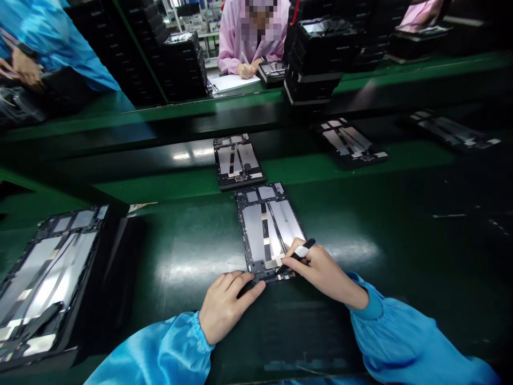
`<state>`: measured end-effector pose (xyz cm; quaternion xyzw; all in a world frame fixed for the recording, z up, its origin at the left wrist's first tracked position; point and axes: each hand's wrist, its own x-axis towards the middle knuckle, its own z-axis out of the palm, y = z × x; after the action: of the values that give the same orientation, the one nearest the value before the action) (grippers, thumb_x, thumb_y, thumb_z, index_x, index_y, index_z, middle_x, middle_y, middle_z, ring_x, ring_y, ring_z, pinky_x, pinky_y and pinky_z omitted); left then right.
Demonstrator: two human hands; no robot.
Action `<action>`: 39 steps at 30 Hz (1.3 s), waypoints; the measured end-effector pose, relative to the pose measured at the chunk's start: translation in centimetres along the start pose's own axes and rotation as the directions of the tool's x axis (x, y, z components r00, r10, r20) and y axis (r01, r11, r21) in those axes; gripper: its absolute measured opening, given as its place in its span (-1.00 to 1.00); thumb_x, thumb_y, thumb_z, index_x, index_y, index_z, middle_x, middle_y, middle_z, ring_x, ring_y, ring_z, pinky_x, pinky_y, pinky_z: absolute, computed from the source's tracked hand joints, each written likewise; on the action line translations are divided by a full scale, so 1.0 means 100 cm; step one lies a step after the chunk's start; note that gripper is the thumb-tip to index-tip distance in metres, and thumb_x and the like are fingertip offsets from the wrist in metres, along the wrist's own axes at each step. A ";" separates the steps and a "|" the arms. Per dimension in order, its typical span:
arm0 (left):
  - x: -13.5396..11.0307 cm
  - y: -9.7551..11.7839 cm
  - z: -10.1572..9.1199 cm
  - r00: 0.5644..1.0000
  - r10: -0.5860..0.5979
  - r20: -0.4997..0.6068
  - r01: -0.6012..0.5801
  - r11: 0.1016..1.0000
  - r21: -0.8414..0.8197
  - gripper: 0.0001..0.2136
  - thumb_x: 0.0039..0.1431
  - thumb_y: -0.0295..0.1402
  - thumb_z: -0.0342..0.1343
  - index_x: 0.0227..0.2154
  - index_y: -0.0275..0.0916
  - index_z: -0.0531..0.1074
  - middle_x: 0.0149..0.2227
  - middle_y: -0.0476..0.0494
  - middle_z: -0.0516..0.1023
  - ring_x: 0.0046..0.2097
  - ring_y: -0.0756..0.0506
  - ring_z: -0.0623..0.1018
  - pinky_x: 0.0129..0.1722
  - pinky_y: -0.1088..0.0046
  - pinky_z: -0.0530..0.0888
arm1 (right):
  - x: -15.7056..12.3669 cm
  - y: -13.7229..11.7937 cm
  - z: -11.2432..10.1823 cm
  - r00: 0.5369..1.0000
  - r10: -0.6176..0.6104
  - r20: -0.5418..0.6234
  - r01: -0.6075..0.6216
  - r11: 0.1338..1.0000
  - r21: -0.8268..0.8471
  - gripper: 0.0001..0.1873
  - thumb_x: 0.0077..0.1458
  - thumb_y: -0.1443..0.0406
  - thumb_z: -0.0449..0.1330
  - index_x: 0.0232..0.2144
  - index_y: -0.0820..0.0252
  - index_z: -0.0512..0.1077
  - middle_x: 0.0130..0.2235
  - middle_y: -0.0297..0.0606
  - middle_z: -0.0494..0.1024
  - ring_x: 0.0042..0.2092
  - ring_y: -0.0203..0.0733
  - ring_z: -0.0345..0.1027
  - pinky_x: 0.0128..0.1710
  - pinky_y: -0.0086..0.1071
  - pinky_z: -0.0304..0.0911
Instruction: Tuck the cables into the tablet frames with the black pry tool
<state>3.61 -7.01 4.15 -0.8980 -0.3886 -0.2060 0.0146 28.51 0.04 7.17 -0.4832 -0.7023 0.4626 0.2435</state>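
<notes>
An open tablet chassis (266, 227), with silver panels and black cables inside, lies on the dark green bench in front of me. My right hand (320, 272) grips a black pen-like tool (297, 254) with a white band, its tip touching the chassis's near edge. My left hand (226, 306) rests on the bench, fingers curled, with the fingertips pressing on the chassis's near left corner. Both my sleeves are bright blue.
A second chassis (236, 160) lies just beyond the first, and two more (348, 141) (452, 131) lie to the right. A tray with another chassis (44, 278) stands at my left. Stacked black trays (320, 53) line the far side, where a person in pink (252, 37) writes.
</notes>
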 end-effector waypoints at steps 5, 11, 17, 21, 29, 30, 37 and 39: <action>0.003 0.000 0.004 1.000 -0.012 -0.018 0.012 1.000 -0.018 -0.73 0.34 -0.48 -0.02 0.04 -0.16 0.42 -0.02 -0.19 0.48 -0.03 -0.16 0.46 -0.13 0.31 0.46 | 0.000 0.002 0.000 1.000 0.029 0.003 -0.029 1.000 0.013 -0.76 0.23 0.16 0.14 -0.43 0.16 0.40 -0.51 -0.38 0.44 -0.48 -0.23 0.34 -0.50 -0.40 0.13; 0.004 -0.002 0.004 1.000 -0.010 0.007 0.010 1.000 -0.022 -0.70 0.34 -0.49 -0.03 0.07 -0.16 0.39 -0.03 -0.20 0.48 -0.05 -0.16 0.47 -0.17 0.31 0.48 | 0.000 0.001 0.001 0.999 0.048 0.005 -0.047 0.998 -0.036 -0.76 0.23 0.15 0.13 -0.43 0.15 0.39 -0.55 -0.41 0.40 -0.52 -0.25 0.29 -0.53 -0.41 0.08; 0.009 0.006 0.006 0.998 -0.042 0.056 0.042 0.999 0.005 -0.69 0.33 -0.46 -0.01 0.09 -0.14 0.37 -0.06 -0.23 0.47 -0.11 -0.17 0.49 -0.21 0.28 0.51 | 0.000 0.003 0.002 1.000 0.010 -0.007 -0.011 0.998 -0.060 -0.75 0.23 0.16 0.14 -0.44 0.15 0.39 -0.56 -0.42 0.39 -0.55 -0.28 0.27 -0.55 -0.42 0.07; 0.013 0.013 0.008 0.990 -0.072 0.119 0.066 0.996 0.056 -0.64 0.32 -0.44 0.00 0.15 -0.10 0.33 -0.04 -0.26 0.47 -0.18 -0.19 0.51 -0.28 0.22 0.54 | -0.001 0.004 0.001 1.000 -0.003 -0.022 0.003 1.000 -0.007 -0.75 0.23 0.17 0.14 -0.45 0.14 0.38 -0.56 -0.41 0.40 -0.56 -0.27 0.29 -0.56 -0.42 0.11; 0.005 -0.009 -0.002 0.998 -0.056 -0.028 0.050 0.984 -0.170 -0.74 0.34 -0.35 0.05 0.04 -0.26 0.40 0.03 -0.20 0.50 0.07 -0.15 0.46 -0.01 0.31 0.50 | 0.007 0.027 0.006 0.857 0.017 -0.515 0.121 0.965 0.234 -0.70 0.16 0.09 0.20 -0.52 0.13 0.40 -0.45 -0.30 0.53 -0.33 -0.14 0.44 -0.17 -0.25 0.32; 0.009 -0.011 -0.001 0.998 -0.049 -0.036 0.042 0.986 -0.162 -0.71 0.33 -0.27 0.07 0.04 -0.26 0.40 0.02 -0.21 0.51 0.07 -0.17 0.46 -0.01 0.28 0.50 | 0.008 0.030 0.008 0.871 0.066 -0.487 0.104 0.944 0.314 -0.69 0.14 0.08 0.21 -0.51 0.13 0.39 -0.47 -0.32 0.53 -0.37 -0.15 0.44 -0.22 -0.26 0.34; 0.065 -0.018 0.032 0.989 0.127 0.073 -0.122 0.990 -0.073 -0.67 0.37 -0.14 -0.03 0.09 -0.14 0.39 0.10 -0.14 0.48 0.12 -0.17 0.42 -0.02 0.30 0.44 | 0.000 0.042 -0.002 0.693 0.235 -0.682 0.123 0.893 0.433 -0.69 0.11 0.06 0.23 -0.49 0.12 0.33 -0.51 -0.39 0.46 -0.42 -0.17 0.42 -0.33 -0.29 0.35; 0.097 -0.032 0.047 0.991 0.074 0.111 -0.068 0.996 -0.055 -0.67 0.35 -0.15 0.00 0.11 -0.09 0.38 0.13 -0.11 0.45 0.13 -0.16 0.41 -0.01 0.31 0.42 | 0.001 0.043 -0.007 0.575 0.205 -0.792 0.140 0.929 0.342 -0.72 0.15 0.06 0.18 -0.45 0.12 0.36 -0.42 -0.34 0.48 -0.32 -0.12 0.43 -0.21 -0.19 0.35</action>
<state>8.95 2.83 3.15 -0.9214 -0.3514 -0.1641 -0.0232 30.92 0.84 3.68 -0.5997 -0.4014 0.3146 0.6166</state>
